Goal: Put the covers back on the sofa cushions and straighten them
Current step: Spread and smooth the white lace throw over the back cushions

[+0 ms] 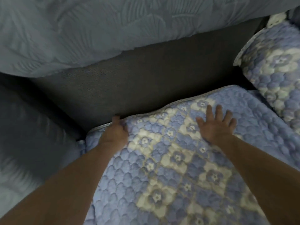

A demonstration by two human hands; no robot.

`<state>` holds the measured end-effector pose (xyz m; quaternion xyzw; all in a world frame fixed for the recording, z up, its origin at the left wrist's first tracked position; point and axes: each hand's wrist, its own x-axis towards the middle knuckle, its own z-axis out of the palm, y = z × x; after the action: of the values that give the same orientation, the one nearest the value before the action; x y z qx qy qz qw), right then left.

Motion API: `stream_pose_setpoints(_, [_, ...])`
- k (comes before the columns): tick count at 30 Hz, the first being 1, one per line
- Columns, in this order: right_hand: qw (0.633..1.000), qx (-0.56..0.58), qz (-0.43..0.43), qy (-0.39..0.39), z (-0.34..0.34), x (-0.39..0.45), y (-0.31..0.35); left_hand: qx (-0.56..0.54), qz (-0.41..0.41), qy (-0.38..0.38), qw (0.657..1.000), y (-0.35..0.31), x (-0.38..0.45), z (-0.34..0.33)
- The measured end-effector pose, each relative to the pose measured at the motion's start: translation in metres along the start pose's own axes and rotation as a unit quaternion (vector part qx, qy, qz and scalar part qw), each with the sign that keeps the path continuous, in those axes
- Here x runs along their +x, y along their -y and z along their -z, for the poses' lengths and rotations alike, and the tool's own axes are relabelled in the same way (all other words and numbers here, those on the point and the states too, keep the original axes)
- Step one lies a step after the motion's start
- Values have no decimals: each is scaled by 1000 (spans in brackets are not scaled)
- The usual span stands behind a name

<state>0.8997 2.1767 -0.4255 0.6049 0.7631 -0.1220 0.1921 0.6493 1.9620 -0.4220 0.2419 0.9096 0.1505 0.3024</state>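
The quilted blue-and-cream floral seat cover (pixel 170 159) lies spread over the seat of the dark grey fabric sofa (pixel 138 75), its grey piped rear edge (pixel 178 101) resting just short of the sofa back; part of that edge stands slightly humped rather than tucked. The left hand (pixel 116 130) is closed on the rear edge near the cover's left corner, fingers curled into the fabric; the right hand (pixel 215 125) lies flat on top, fingers spread, gripping nothing.

Handling judgement: the cover appears soft, padded and light; it should fold and bunch readily and hold no shape of its own; the plush face looks unlikely to slip under a flat palm. Take hold at the piped edge or at a corner, where the binding gives a firmer purchase; smooth the middle with an open palm.

A matching floral cushion (pixel 276 70) leans at the right; a grey-blue embossed throw (pixel 81 30) drapes over the sofa back.
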Motion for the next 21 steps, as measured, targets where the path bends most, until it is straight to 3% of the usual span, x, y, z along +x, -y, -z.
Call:
stream_pose_setpoints(2, [1000,-3,-7,-1,1,0,5,110,55,-26,992,15,2,22])
stream_pose_setpoints(4, [1000,-6,-16,-10,-2,-1,9,152,89,-23,984,32,0,29])
stream_pose_setpoints(9, [998,20,-22,-52,12,6,11,148,0,-129,980,40,-16,4])
stream_pose_setpoints(12, [983,92,-113,-115,27,11,-3,172,-15,-157,972,50,-9,-2])
stream_pose_setpoints(14, [971,135,-165,-108,31,12,-12,210,-9,-139,968,51,-8,-10])
stream_pose_setpoints(18, [977,153,-127,-81,37,34,-10,257,-52,-128,957,49,-4,-22])
stream_pose_setpoints(21, [968,207,-104,-97,54,55,1,231,-53,-144,961,42,0,-21])
